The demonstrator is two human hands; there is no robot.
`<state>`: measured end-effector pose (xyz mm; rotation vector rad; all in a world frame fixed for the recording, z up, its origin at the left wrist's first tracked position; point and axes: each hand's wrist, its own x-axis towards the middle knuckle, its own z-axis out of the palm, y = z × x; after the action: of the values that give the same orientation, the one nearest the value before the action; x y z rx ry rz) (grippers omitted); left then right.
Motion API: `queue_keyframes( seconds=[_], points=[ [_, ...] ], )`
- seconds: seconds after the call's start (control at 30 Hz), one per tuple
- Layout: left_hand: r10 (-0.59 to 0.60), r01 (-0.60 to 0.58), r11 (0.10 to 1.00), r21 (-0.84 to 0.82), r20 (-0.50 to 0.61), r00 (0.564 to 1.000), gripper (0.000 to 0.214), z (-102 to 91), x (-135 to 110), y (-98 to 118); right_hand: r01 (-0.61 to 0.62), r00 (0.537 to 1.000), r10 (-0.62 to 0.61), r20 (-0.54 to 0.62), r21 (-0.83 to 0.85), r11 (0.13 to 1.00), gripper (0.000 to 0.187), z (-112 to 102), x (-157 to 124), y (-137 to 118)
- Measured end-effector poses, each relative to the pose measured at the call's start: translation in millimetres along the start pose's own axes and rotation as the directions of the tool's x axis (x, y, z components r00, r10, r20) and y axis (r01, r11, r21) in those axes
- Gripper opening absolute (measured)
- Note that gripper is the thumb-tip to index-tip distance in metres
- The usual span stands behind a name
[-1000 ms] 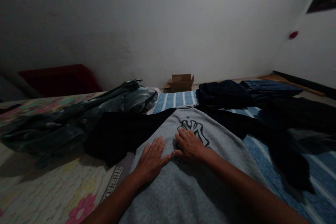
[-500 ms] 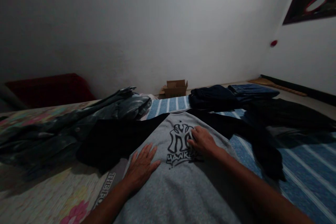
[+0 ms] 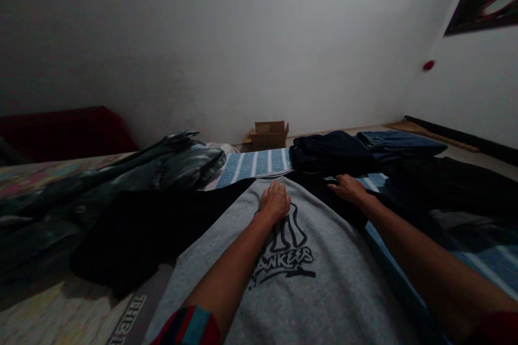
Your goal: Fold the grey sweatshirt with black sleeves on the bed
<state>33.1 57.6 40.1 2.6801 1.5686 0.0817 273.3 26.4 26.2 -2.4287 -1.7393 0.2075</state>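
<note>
A grey long-sleeved shirt (image 3: 340, 275) with black sleeves and a black "Yankees" print lies spread out, collar away from me. My left hand (image 3: 275, 200) rests on its upper chest just below the collar, covering the top of the print; the fingers look slightly bent against the cloth. Over the black sleeve on the right, near the shoulder, is my right hand (image 3: 348, 188), its thumb and fingers apart. The other black sleeve (image 3: 137, 232) stretches out to the left. Part of a grey garment with lettering (image 3: 131, 315) shows beneath the shirt's left side.
Rumpled dark grey clothing (image 3: 133, 188) lies at the left on a flowered cover (image 3: 52, 307). Folded dark trousers (image 3: 332, 152) and blue jeans (image 3: 400, 143) sit at the back right on a blue striped cloth (image 3: 259, 161). An open cardboard box (image 3: 269, 136) stands by the wall.
My left hand has moved up and right, from the shirt's left side onto the print. My right hand has gone from the print to the right shoulder. The left sleeve reaches further left.
</note>
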Motion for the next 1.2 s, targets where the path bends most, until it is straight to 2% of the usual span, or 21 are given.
queue_keyframes(
  seconds=[0.13, 0.27, 0.37, 0.5, 0.73, 0.87, 0.93, 1.0, 1.1, 1.13, 1.2],
  points=[
    [0.002, -0.002, 1.0, -0.009, -0.026, 1.0, 0.043, 29.9, 23.9, 14.9, -0.012, 1.0, 0.012, 0.027, -0.012, 1.0, 0.043, 8.5, 11.3, 6.3],
    [0.01, -0.011, 1.0, -0.02, -0.058, 0.998, 0.048, 48.1, 25.5, 17.2, 0.021, 1.0, -0.02, 0.014, -0.018, 1.0, 0.024, 5.7, 13.1, 9.3],
    [0.013, -0.014, 0.999, -0.031, -0.053, 0.999, 0.053, 50.4, 23.9, 15.9, 0.082, 0.995, -0.084, -0.049, -0.028, 0.996, 0.017, -6.5, 9.9, 10.8],
    [0.001, -0.001, 0.998, -0.055, 0.013, 1.0, 0.063, 47.9, 24.1, 16.3, 0.075, 0.982, -0.092, -0.167, -0.103, 0.992, 0.025, -17.5, 6.5, 17.5],
    [-0.009, 0.015, 0.997, -0.07, 0.076, 0.997, 0.074, 46.8, 27.2, 17.2, 0.06, 0.988, -0.085, -0.126, -0.189, 0.98, 0.021, 5.2, 7.2, 28.7],
    [0.01, -0.005, 0.997, -0.075, 0.066, 0.998, 0.077, 48.9, 28.8, 16.0, 0.081, 0.978, -0.122, -0.171, -0.231, 0.97, 0.023, -0.8, -1.7, 19.1],
    [0.01, -0.006, 0.998, -0.063, 0.062, 0.998, 0.078, 49.0, 29.2, 16.3, 0.141, 0.962, -0.194, -0.193, -0.258, 0.956, 0.025, -5.5, -14.3, 7.1],
    [0.004, -0.003, 0.999, -0.041, 0.047, 0.999, 0.076, 47.4, 28.4, 18.3, 0.267, 0.93, -0.321, -0.182, -0.268, 0.926, 0.026, -5.1, -31.6, -6.0],
    [0.039, -0.038, 0.999, -0.007, 0.03, 0.999, 0.067, 42.1, 22.5, 24.6, 0.505, 0.839, -0.533, -0.111, -0.208, 0.838, 0.025, 7.0, -57.2, -15.5],
    [0.076, -0.076, 0.997, -0.005, 0.039, 0.996, 0.063, 40.1, 19.3, 27.3, 0.541, 0.821, -0.563, -0.097, -0.182, 0.821, 0.026, 12.4, -63.1, -14.6],
    [0.176, -0.173, 0.984, -0.035, 0.091, 0.98, 0.06, 36.9, 12.0, 32.3, 0.553, 0.819, -0.568, -0.082, -0.151, 0.819, 0.029, 21.9, -69.2, -8.3]
  ],
)
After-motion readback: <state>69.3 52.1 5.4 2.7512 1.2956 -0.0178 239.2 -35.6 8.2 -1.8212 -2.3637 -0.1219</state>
